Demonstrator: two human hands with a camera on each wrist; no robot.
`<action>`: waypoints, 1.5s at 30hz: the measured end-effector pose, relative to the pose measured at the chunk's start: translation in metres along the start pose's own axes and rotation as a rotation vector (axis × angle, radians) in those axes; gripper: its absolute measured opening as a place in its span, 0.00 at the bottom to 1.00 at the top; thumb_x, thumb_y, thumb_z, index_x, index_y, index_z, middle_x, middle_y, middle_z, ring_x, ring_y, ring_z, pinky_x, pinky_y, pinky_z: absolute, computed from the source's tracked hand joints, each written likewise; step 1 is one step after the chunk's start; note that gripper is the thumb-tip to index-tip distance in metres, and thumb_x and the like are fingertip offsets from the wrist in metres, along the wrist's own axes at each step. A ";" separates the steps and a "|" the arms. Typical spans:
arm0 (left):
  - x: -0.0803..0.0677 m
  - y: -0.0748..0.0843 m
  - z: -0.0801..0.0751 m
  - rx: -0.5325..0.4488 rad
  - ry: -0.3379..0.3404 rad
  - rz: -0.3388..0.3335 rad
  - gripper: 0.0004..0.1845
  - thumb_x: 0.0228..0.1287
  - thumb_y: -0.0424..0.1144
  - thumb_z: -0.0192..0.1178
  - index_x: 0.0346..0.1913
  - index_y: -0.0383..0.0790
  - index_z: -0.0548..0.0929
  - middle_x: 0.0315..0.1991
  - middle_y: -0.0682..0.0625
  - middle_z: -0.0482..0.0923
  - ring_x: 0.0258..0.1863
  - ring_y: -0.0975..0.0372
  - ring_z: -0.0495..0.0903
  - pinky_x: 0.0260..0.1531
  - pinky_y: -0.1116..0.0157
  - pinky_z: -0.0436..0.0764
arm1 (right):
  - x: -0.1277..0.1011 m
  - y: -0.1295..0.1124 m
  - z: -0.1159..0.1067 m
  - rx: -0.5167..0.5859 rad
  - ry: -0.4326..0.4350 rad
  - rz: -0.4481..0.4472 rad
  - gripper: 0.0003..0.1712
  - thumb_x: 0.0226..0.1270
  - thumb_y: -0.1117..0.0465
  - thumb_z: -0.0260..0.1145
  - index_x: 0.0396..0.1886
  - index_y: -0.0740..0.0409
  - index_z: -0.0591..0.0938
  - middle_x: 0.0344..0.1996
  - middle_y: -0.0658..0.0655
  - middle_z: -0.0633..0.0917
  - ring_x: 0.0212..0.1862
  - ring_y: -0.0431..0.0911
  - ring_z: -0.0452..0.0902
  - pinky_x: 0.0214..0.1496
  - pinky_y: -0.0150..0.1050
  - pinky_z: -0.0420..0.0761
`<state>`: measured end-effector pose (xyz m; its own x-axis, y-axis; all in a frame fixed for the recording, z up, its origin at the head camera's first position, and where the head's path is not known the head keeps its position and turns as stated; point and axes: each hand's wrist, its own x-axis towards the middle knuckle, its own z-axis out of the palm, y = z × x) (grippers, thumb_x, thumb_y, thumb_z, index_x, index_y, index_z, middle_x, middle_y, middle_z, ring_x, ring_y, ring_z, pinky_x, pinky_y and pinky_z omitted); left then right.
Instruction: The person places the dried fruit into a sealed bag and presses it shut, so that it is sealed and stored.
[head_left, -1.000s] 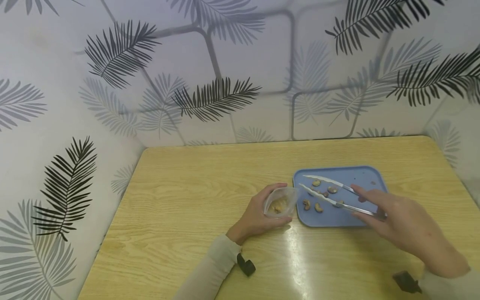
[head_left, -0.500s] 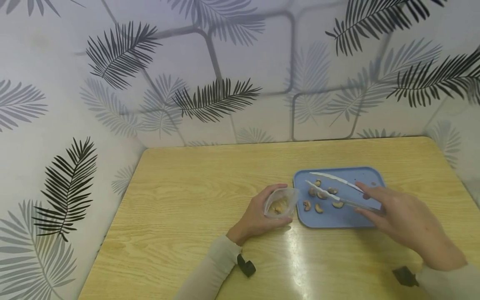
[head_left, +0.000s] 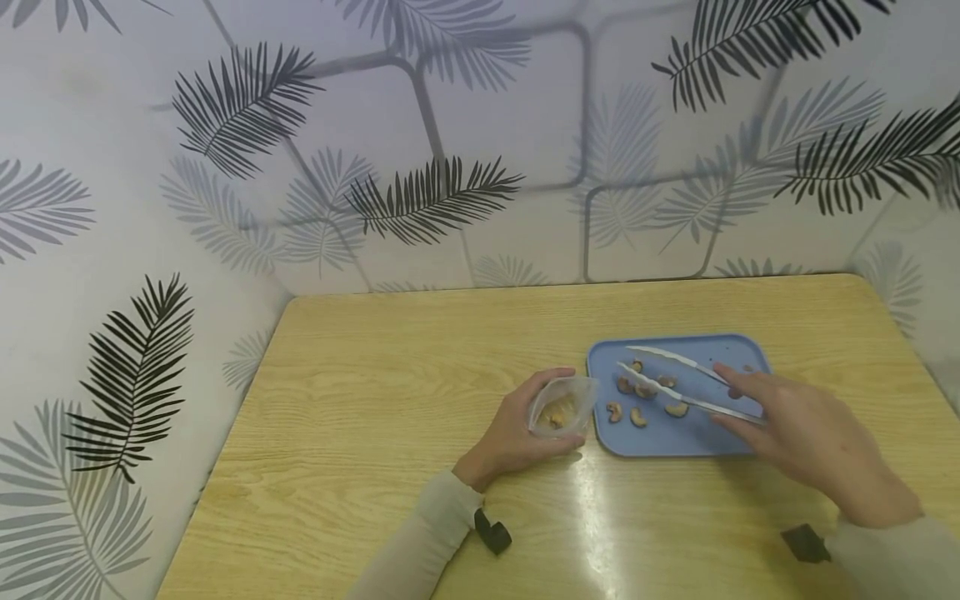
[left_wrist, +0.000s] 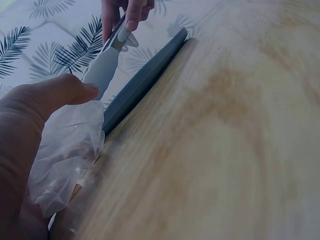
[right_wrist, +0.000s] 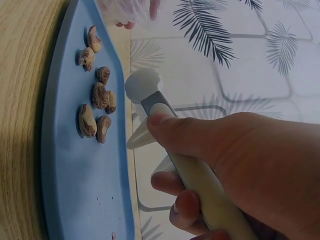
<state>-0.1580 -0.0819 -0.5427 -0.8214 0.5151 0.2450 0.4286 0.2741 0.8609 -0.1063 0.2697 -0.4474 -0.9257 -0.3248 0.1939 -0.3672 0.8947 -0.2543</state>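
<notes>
My left hand [head_left: 513, 429] holds a clear plastic bag [head_left: 562, 402] beside the tray, its mouth held wide. A few tan pieces show inside it. My right hand [head_left: 813, 437] grips a pair of tongs [head_left: 705, 406] with white tips and metal arms. The tongs' arms stand spread above the blue tray [head_left: 712, 440], with nothing between the tips. Several brown-skinned cashews [right_wrist: 87, 122] lie on the tray's left half. In the left wrist view, the bag [left_wrist: 70, 145] sits under my thumb, and one tong tip [left_wrist: 102, 70] hangs beyond it.
The wood-grain table [head_left: 375, 375] meets a wall [head_left: 487, 125] with a leaf pattern at its far edge. A raised rim [head_left: 675, 338] runs around the tray. Small dark crumbs [right_wrist: 105, 204] dot its bare end.
The tongs have shifted slightly right over the cashews, and my right wrist has moved a little up in the head view. My left hand and the bag stay in place.
</notes>
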 end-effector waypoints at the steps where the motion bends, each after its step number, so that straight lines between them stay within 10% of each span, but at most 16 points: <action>1: 0.000 0.000 0.000 0.001 0.000 0.001 0.47 0.50 0.43 0.80 0.74 0.51 0.69 0.66 0.61 0.76 0.60 0.63 0.78 0.60 0.62 0.77 | 0.001 0.001 0.000 0.000 0.000 -0.003 0.37 0.57 0.51 0.79 0.65 0.60 0.80 0.42 0.57 0.91 0.28 0.41 0.77 0.25 0.39 0.74; 31: 0.000 -0.002 -0.001 0.001 -0.007 0.015 0.47 0.51 0.43 0.80 0.74 0.51 0.69 0.67 0.62 0.74 0.63 0.64 0.76 0.62 0.62 0.76 | 0.021 0.000 -0.008 0.022 -0.228 0.061 0.39 0.63 0.46 0.74 0.68 0.62 0.78 0.44 0.58 0.91 0.31 0.41 0.80 0.34 0.49 0.82; 45: 0.001 -0.002 -0.001 0.007 -0.009 0.001 0.47 0.50 0.43 0.80 0.74 0.53 0.69 0.67 0.62 0.74 0.63 0.65 0.76 0.63 0.61 0.76 | 0.019 0.000 -0.011 0.020 -0.220 0.066 0.34 0.64 0.47 0.74 0.65 0.60 0.81 0.41 0.58 0.91 0.22 0.40 0.67 0.26 0.37 0.68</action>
<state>-0.1604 -0.0828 -0.5433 -0.8173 0.5230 0.2419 0.4324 0.2791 0.8574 -0.1233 0.2672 -0.4336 -0.9444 -0.3269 -0.0347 -0.3049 0.9106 -0.2789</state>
